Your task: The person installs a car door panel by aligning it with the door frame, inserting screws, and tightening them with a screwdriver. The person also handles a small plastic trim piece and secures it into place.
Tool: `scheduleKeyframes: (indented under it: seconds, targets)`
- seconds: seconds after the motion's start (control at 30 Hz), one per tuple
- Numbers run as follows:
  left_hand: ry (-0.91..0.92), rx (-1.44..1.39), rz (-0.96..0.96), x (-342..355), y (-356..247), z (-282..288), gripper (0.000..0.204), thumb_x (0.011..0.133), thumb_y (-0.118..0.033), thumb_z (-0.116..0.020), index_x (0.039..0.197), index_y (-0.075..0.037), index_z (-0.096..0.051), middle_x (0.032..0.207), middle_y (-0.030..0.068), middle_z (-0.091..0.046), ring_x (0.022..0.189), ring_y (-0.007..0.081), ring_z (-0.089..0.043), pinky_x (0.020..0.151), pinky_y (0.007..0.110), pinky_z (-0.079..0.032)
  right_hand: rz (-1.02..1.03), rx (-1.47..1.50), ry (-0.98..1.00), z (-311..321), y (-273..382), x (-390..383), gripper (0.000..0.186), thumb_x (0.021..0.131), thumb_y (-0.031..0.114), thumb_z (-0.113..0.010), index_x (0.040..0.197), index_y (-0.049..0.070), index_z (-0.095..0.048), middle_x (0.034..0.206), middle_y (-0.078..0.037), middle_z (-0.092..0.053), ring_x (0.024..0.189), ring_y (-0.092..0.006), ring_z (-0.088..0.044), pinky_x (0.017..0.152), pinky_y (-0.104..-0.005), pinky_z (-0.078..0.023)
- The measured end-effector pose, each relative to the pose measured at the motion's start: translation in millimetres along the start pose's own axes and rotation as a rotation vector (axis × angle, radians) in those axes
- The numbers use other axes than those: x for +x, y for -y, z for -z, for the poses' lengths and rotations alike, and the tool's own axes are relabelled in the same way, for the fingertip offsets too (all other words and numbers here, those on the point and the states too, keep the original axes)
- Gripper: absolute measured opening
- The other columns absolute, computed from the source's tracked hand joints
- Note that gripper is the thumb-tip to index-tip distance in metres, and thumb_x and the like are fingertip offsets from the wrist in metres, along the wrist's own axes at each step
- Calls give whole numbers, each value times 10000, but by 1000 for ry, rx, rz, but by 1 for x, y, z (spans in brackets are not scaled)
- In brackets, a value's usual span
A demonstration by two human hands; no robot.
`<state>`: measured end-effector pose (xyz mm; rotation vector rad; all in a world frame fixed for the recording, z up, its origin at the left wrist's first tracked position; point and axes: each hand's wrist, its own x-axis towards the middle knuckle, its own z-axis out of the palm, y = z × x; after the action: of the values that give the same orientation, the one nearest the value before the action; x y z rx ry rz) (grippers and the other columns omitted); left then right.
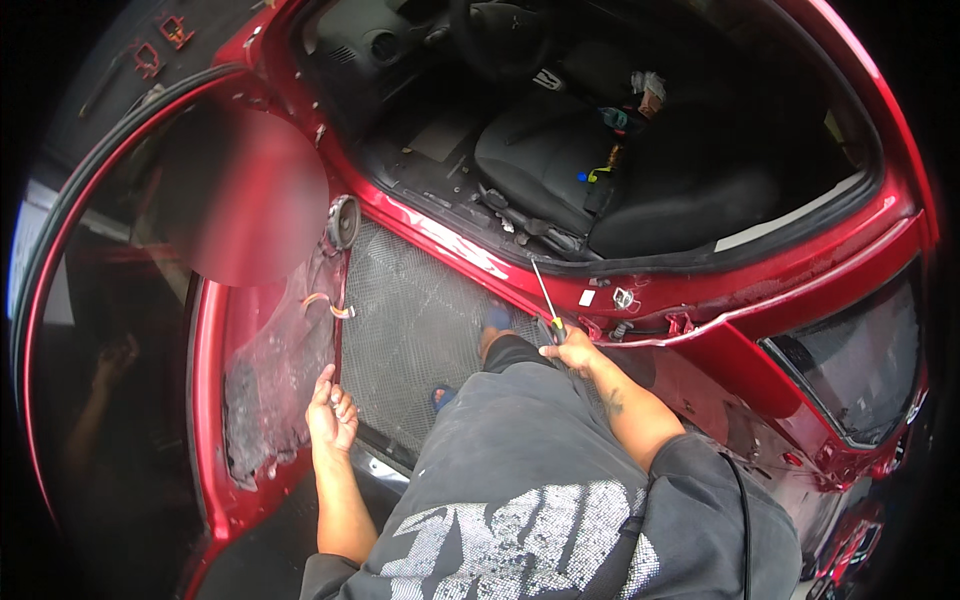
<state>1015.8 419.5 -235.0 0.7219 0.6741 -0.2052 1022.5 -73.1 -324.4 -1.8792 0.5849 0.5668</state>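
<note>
My right hand [570, 351] is wrapped round the black and yellow handle of a screwdriver [545, 297]. Its long thin shaft points up toward the sill of a red car [440, 244]. My left hand [333, 412] is beside the inner edge of the open car door [255, 400], palm turned up and fingers curled in. Whatever those fingers may hold is too small or hidden to make out. The door's inner side is stripped of its trim, with a round speaker [344, 222] at its edge and a wire connector [342, 312] hanging from it.
Inside the car are a dark seat [535, 150] and a steering wheel [500, 40], with small items lying on the seat. A grey textured mat [395, 300] covers the floor between door and sill. Exposed metal fittings [624, 299] sit on the body near my right hand.
</note>
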Motion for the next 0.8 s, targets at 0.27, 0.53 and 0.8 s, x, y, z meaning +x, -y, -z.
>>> scheduleKeyframes:
  seconds: [0.27, 0.53, 0.8]
  targets:
    - [8, -43, 96, 67, -7, -66, 314, 1025, -156, -508, 1334, -110, -542, 738, 6, -478, 560, 113, -429, 428, 228, -355, -15, -142, -217, 11, 32, 140, 515, 839, 260, -830, 1229, 16, -599, 1127, -180, -698, 1049, -312, -689, 913, -409, -533]
    - [-65, -103, 114, 149, -7, -136, 195, 1032, -270, -568, 1090, -87, -606, 597, -33, -378, 488, 88, -369, 408, 231, -300, -119, -282, -435, 91, 113, 266, 548, 819, 215, -824, 1275, 16, -595, 1196, -243, -680, 1162, -379, -649, 980, -427, -501]
    - [-189, -2, 203, 188, -4, -138, 201, 1001, -290, -596, 1063, -100, -621, 647, -29, -418, 534, 103, -396, 440, 235, -299, -248, -108, -514, 150, 167, 314, 603, 861, 253, -813, 1337, -18, -561, 1278, -251, -651, 1206, -358, -634, 990, -396, -504]
